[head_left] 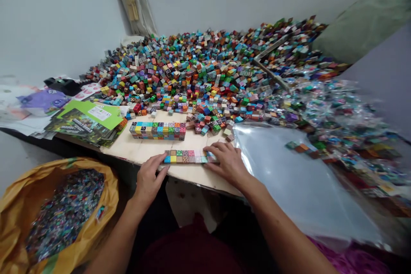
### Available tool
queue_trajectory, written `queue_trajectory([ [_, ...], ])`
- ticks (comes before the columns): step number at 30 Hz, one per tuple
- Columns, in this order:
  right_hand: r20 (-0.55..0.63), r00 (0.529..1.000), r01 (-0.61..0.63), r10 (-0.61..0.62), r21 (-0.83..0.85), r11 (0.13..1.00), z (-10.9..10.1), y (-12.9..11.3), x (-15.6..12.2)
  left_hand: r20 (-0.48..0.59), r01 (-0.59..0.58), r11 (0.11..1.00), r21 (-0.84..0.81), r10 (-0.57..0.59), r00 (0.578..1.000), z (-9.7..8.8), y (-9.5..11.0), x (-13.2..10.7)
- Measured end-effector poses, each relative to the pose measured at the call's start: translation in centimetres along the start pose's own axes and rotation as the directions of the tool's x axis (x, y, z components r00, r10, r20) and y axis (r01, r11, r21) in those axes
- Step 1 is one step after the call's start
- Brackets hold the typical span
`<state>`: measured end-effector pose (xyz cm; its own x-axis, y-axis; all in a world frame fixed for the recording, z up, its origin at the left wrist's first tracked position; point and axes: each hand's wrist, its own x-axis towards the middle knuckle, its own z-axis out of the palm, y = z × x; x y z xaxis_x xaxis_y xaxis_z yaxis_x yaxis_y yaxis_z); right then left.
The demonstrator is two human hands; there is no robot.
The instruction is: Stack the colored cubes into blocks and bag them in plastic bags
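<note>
Table: your table (144, 147) is a pale plywood board, matte and bare in front, with a rough front edge; a plain white wall (58, 17) stands behind it.
Left fingers: your left hand (148, 180) comes in low over the front edge. Its fingers (160, 165) are straight and close together, and the tips press on the left end of the row of cubes (186, 156).
Right fingers: your right hand (228, 163) lies palm down. Its fingers (213, 150) are slightly spread and rest flat over the row's right end, not curled round it.
Row: one straight line of small square blocks with printed, patterned faces. It lies flat near the table's front edge, held between your two hands.
Brick: just behind the row and apart from it sits a longer brick of cubes (157, 130), packed flush with squared edges.
Heap: a loose heap (208, 60) of glossy, many-coloured cubes is jumbled across the back of the table.
Plastic: a smooth, shiny clear plastic sheet (289, 171) lies beside your right hand, with a few cubes on it.
Cards: flat green printed cards (86, 120) are fanned out at the left.
Sack: a crumpled yellow sack (13, 209) stands open-mouthed at lower left. It is full of small coloured bits, too fine to tell apart.
</note>
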<state>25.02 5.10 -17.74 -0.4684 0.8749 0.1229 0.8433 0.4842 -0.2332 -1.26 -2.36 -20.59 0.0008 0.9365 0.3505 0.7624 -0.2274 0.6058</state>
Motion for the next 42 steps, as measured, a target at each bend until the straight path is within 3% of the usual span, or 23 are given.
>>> queue_trajectory([
  [6, 0.032, 0.999, -0.044, 0.040, 0.130, 0.991, -1.6, 3.0, -1.0, 0.015, 0.050, 0.997, -0.054, -0.049, 0.999, -0.3, 0.1, 0.2],
  [12, 0.252, 0.958, -0.211, 0.138, 0.287, 0.935, -2.3, 4.4, -1.5, 0.043, 0.149, 0.982, -0.119, -0.145, 0.988, -0.7, 0.5, 0.6],
  [18, 0.230, 0.963, -0.203, 0.138, 0.289, 0.935, -1.3, 3.5, -1.0, 0.065, 0.243, 0.962, -0.125, -0.237, 0.969, -0.8, 1.0, 0.7],
  [27, 0.181, 0.980, -0.125, 0.084, 0.227, 0.966, -0.9, 3.7, -0.9, -0.016, 0.289, 0.945, -0.152, -0.294, 0.956, 0.3, 1.3, 0.6],
  [35, 0.207, 0.972, -0.165, 0.109, 0.277, 0.947, -0.8, 4.4, -1.1, 0.085, 0.349, 0.856, -0.382, -0.344, 0.935, -0.4, 0.5, 0.5],
  [42, 0.167, 0.972, -0.212, 0.165, 0.321, 0.923, -0.2, 4.4, -1.2, 0.104, 0.406, 0.827, -0.388, -0.399, 0.911, -0.5, 1.6, 0.7],
])
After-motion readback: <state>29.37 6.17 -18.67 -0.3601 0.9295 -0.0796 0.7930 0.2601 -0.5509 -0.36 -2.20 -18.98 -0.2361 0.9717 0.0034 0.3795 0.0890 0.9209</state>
